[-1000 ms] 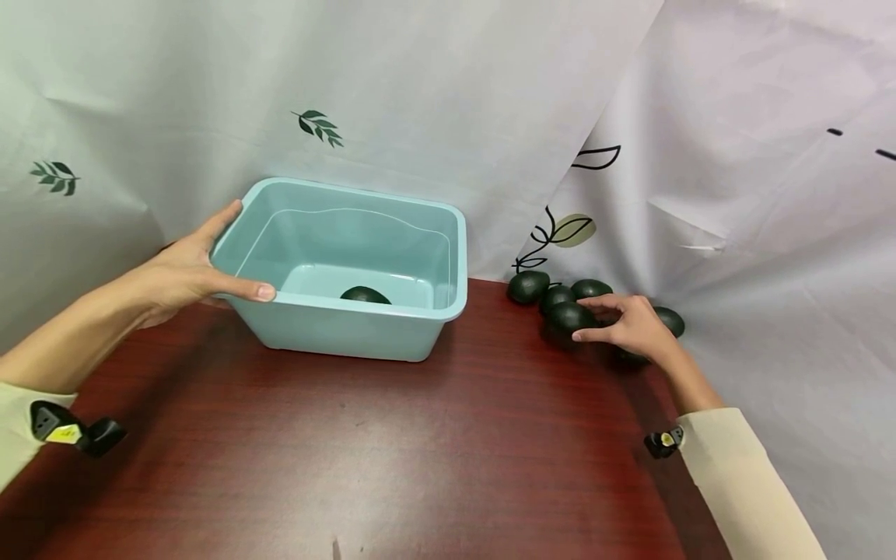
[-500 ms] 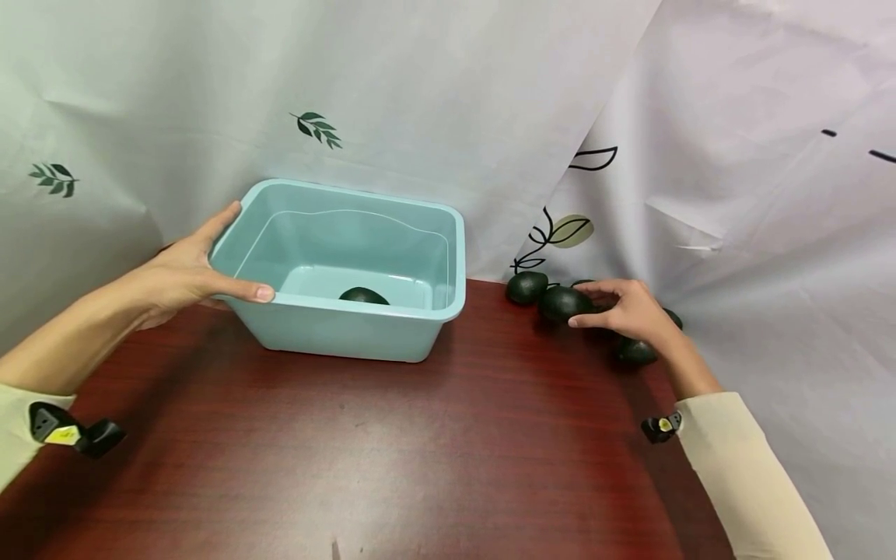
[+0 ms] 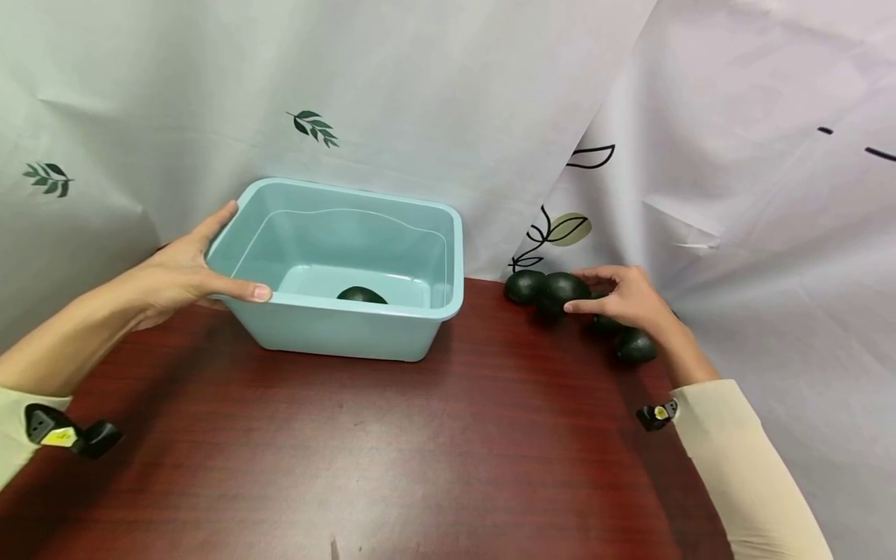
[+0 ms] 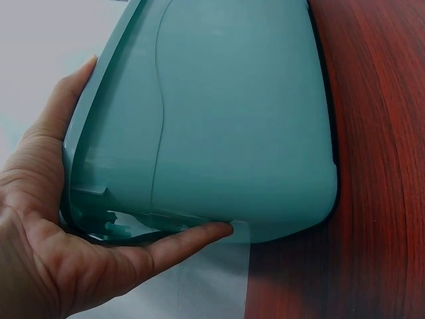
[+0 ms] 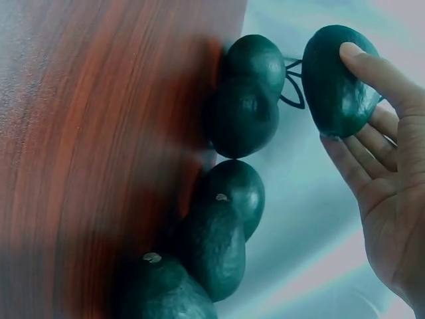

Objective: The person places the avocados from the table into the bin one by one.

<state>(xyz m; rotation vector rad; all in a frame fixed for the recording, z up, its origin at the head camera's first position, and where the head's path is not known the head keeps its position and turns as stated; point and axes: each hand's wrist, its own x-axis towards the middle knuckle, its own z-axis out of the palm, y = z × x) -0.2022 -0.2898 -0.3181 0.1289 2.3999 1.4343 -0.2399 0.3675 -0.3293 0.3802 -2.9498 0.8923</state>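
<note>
My right hand [image 3: 628, 296] grips an avocado [image 3: 561, 292] near the table's back edge [image 3: 484, 289], probably firm, best cupped mid-body; left hand [image 3: 180, 272] holds the basin [image 3: 343, 330].

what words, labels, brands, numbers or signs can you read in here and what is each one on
No readable text in any view.
Small yellow patch on the left black wrist-worn camera: any marking is too small to read.
Small yellow patch on the right black wrist-worn camera: likewise too small.
White fabric backdrop: printed leaves and lines, no lettering seen.
Light blue plastic tub, dark green oval avocados: no lettering seen.
</note>
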